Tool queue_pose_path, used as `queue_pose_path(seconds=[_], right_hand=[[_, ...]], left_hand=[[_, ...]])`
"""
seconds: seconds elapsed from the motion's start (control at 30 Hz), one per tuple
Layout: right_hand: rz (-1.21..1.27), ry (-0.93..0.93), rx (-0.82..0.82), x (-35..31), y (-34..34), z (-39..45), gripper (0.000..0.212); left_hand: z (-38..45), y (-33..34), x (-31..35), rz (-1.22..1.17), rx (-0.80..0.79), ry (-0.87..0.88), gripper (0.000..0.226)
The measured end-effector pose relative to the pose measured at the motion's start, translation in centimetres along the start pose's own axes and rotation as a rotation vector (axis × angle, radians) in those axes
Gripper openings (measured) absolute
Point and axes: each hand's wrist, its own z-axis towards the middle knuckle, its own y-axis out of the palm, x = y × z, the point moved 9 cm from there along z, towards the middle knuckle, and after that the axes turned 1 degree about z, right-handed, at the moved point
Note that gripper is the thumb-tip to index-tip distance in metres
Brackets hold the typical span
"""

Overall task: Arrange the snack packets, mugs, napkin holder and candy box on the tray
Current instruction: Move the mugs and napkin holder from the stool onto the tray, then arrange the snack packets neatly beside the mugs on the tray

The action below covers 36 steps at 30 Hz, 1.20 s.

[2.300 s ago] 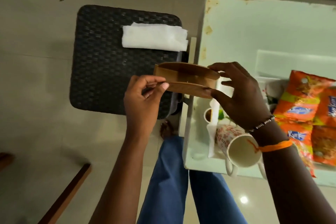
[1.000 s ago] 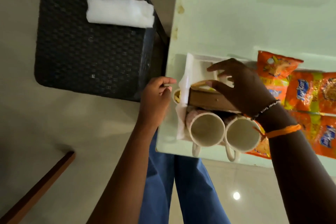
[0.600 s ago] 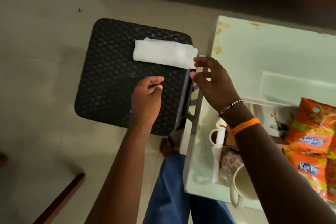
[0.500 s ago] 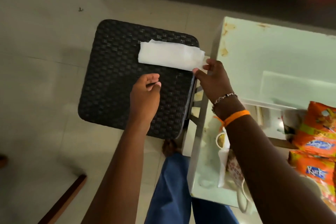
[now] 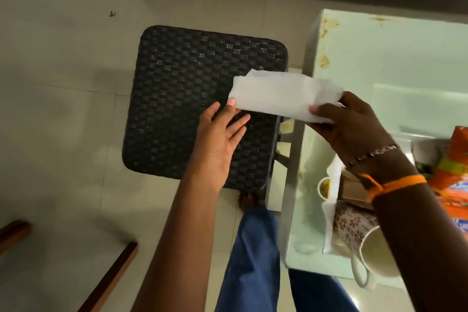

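My right hand [image 5: 352, 126] grips the right end of a folded stack of white napkins [image 5: 281, 95], held in the air over the gap between stool and table. My left hand [image 5: 220, 139] is spread flat with its fingertips touching the stack's left end from below. On the white tray [image 5: 330, 228] at the table's near edge stands the brown napkin holder [image 5: 352, 189], mostly hidden by my right wrist. A floral mug [image 5: 354, 225] lies on its side beside it. Orange snack packets [image 5: 453, 180] lie at the right edge. A small round container [image 5: 324, 186] peeks out left of the holder.
A black woven stool [image 5: 192, 109] stands on the tiled floor to the left of the pale green table [image 5: 395, 58]. My blue-trousered legs [image 5: 253, 261] are below. Wooden furniture legs [image 5: 111, 276] show at the lower left.
The napkin holder went from both hands onto the tray. My right hand then reached to the stool and lifted the napkin stack off it; my left hand opened under the stack.
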Motion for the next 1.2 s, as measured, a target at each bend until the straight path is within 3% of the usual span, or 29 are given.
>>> queue_pose_path(seconds=[0.1, 0.3, 0.43, 0.7, 0.9, 1.03, 1.2], right_hand=[[-0.010, 0.007, -0.046, 0.2, -3.8, -2.5, 0.039], [-0.282, -0.084, -0.042, -0.2, -12.2, -7.1, 0.035], [-0.332, -0.126, 0.039, -0.3, -17.7, -8.7, 0.033], [-0.776, -0.285, 0.215, 0.8, -24.3, -8.7, 0.023], [-0.789, -0.289, 0.173, 3.1, -25.2, -8.2, 0.029], [-0.647, -0.279, 0.208, 3.1, -27.0, -8.9, 0.031], [-0.592, -0.278, 0.332, 2.5, -30.7, -10.1, 0.028]], left_hand=[[-0.8, 1.7, -1.6, 0.070, -0.085, -0.025, 0.058], [-4.7, 6.5, -7.6, 0.412, -0.205, -0.030, 0.034], [-7.1, 10.1, -10.2, 0.522, -0.209, 0.106, 0.037], [-9.1, 13.7, -13.2, 0.836, -0.112, 0.355, 0.029], [-9.0, 13.2, -14.8, 0.932, 0.005, 0.334, 0.036], [-9.9, 13.7, -14.9, 0.924, 0.038, 0.354, 0.044], [-12.0, 17.1, -13.0, 1.010, 0.078, 0.559, 0.042]])
